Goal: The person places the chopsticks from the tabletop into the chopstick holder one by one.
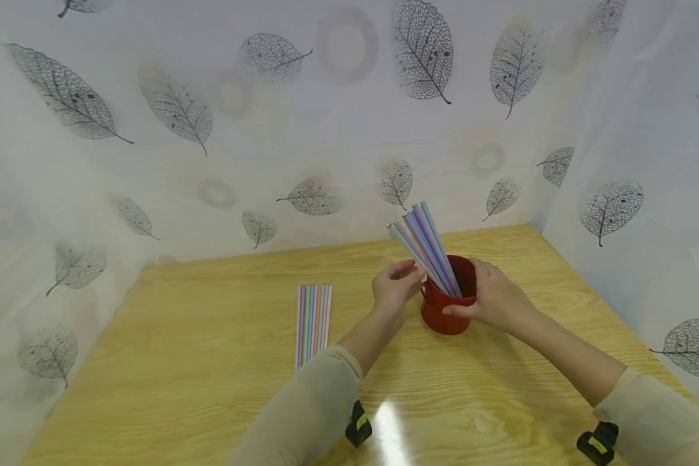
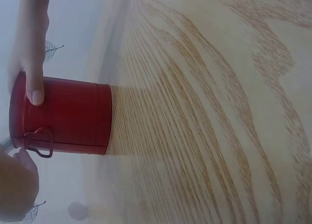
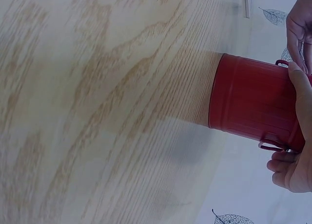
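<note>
A small red bucket (image 1: 447, 317) with loop handles on its sides stands upright on the table. A bundle of pastel straws (image 1: 428, 243) stands in it, leaning left and rising well above the rim. My right hand (image 1: 501, 298) grips the bucket from the right, thumb across the front near the rim and fingers on the far side; its thumb also shows in the left wrist view. My left hand (image 1: 393, 291) is at the left of the rim, beside the straws, its fingers loosely bent. In the right wrist view the left hand's fingers (image 3: 295, 48) reach down by one handle.
On the wooden table (image 1: 210, 323), left of my left forearm, a row of pastel straws (image 1: 313, 317) lies side by side, its near end by the sleeve. A pale curtain (image 1: 338, 129) with leaf prints hangs along the back and sides of the table.
</note>
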Demonstrator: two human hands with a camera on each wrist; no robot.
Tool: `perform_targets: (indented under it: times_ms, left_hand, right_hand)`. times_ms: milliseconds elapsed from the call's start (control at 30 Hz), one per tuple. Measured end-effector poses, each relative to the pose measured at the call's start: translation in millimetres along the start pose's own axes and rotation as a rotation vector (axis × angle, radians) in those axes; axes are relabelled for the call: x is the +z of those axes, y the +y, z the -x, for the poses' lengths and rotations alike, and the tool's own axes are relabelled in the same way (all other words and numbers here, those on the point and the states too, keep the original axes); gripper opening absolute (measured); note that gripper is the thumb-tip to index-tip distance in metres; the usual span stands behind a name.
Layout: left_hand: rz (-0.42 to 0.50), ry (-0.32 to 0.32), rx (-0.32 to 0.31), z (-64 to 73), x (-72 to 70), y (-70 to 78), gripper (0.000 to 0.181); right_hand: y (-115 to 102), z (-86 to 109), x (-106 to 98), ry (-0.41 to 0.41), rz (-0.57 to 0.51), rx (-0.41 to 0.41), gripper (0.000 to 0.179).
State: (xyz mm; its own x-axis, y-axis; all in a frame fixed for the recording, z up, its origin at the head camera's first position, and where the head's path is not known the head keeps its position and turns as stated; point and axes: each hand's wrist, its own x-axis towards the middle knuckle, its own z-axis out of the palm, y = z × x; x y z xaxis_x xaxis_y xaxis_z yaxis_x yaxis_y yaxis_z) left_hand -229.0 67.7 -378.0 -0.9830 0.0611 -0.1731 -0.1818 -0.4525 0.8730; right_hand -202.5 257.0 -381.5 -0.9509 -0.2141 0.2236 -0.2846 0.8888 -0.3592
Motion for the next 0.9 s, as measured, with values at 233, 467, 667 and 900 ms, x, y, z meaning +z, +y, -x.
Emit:
perform_targets:
  times_ms: [233, 467, 667, 900]
  left_hand:
    - [-0.076, -0.036, -0.119, -2.6, -15.0, -3.8, 0.033]
    - [-0.237, -0.162, -0.298, -6.1, -30.9, -2.5, 0.036]
    - [-0.396, -0.296, -0.410, -10.5, -45.3, 2.4, 0.036]
    - [-0.494, -0.395, -0.447, -16.2, -67.4, 9.3, 0.030]
  right_hand:
    - [-0.1, 0.3, -1.6, -0.023, 0.007, 0.019, 0.112]
    - [0.4, 0.3, -1.6, -0.039, -0.004, 0.024, 0.113]
    - [0.1, -0.3, -1.9, -0.031, -0.013, 0.021, 0.111]
    - [-2.1, -0.8, -2.6, -0.036, -0.015, 0.028, 0.112]
